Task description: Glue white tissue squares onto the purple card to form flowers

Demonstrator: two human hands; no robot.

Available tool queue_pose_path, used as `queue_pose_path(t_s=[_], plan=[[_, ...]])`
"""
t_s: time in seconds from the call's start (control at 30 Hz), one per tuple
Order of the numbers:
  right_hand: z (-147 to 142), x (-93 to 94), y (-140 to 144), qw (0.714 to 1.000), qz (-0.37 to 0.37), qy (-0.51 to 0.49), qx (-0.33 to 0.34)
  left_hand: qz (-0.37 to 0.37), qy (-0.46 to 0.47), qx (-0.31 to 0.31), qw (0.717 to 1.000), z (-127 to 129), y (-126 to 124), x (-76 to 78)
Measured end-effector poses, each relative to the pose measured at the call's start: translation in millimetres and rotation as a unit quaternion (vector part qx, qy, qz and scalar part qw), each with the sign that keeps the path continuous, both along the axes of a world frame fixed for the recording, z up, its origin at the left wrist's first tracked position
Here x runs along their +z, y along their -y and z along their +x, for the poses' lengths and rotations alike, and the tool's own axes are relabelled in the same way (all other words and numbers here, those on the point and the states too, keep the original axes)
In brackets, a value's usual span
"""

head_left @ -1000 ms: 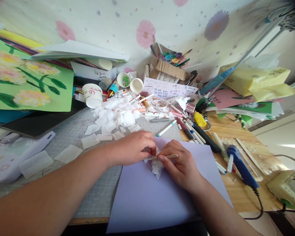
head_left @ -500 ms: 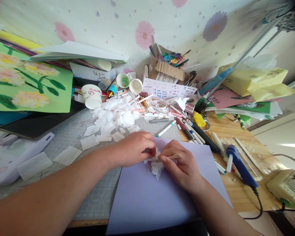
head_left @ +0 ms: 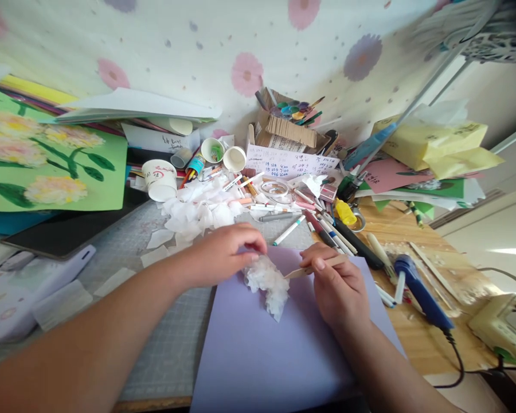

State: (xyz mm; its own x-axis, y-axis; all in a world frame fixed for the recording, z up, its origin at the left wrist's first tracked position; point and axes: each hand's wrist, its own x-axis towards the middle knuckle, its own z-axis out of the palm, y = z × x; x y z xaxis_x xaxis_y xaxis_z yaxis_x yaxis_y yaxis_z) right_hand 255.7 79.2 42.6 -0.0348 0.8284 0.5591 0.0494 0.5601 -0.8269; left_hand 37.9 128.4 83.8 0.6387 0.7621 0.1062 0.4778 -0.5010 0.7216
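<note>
A ruffled white tissue-like paper cluster [head_left: 266, 284] lies on a flat lavender paper sheet [head_left: 258, 361] between both hands' fingers, its long axis slanting nearer and rightward from the left fingers. The left hand [head_left: 223, 255] is closer, fingertips at the cluster's far end; whether they pinch anything, I cannot tell. The right hand's [head_left: 341, 287] fingers grip a slim pale wooden stick [head_left: 300, 272], its tip at the cluster's right edge.

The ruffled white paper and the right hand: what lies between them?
In the head view, a wooden stick, held in the right hand, spans the gap, its tip at the edge of the ruffled white paper; beneath lies the purple sheet.
</note>
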Motion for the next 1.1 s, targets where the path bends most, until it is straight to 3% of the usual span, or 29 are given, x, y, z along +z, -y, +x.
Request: queue_pose_path(t_s=[0.07, 0.13, 0.2, 0.3, 0.53, 0.6, 0.7, 0.77, 0.83, 0.97, 1.1], plan=[[-1, 1.9, 0, 1.0, 0.0, 0.015, 0.026, 0.013, 0.021, 0.065, 0.998, -9, -4, 6.7], [-4, 6.8, 0, 0.994, 0.016, 0.073, 0.075, 0.027, 0.012, 0.079, 0.996, -15, -6, 11.2], [-7, 11.8, 0, 0.984, 0.037, 0.138, 0.107, 0.03, -0.024, 0.034, 0.999, -16, -5, 12.5], [-10, 13.9, -1, 0.976, 0.051, 0.191, 0.09, 0.023, -0.079, -0.034, 0.996, -8, 1, 9.0], [-10, 3.8, -5, 0.977, 0.016, 0.212, 0.035, 0.031, -0.09, -0.053, 0.994, -1, 3, 4.4], [-10, 4.0, -5, 0.978, 0.003, 0.203, 0.035, 0.051, -0.073, -0.009, 0.996, -10, -3, 9.8], [-9, 6.2, -4, 0.989, -0.029, 0.136, 0.042, 0.093, -0.067, 0.147, 0.983, -29, -14, 18.3], [-7, 7.0, -3, 0.996, -0.046, 0.066, 0.035, 0.104, -0.109, 0.217, 0.964, -41, -20, 20.1], [-5, 6.3, -3, 0.998, -0.053, 0.007, 0.018, 0.112, -0.176, 0.208, 0.956, -49, -24, 17.3], [-2, 3.9, -3, 0.998, -0.052, -0.031, 0.011, 0.143, -0.241, 0.127, 0.952, -43, -25, 3.2], [-2, 4.8, -2, 0.999, -0.041, -0.014, 0.013, 0.157, -0.263, 0.142, 0.941, -19, -21, -8.1]])
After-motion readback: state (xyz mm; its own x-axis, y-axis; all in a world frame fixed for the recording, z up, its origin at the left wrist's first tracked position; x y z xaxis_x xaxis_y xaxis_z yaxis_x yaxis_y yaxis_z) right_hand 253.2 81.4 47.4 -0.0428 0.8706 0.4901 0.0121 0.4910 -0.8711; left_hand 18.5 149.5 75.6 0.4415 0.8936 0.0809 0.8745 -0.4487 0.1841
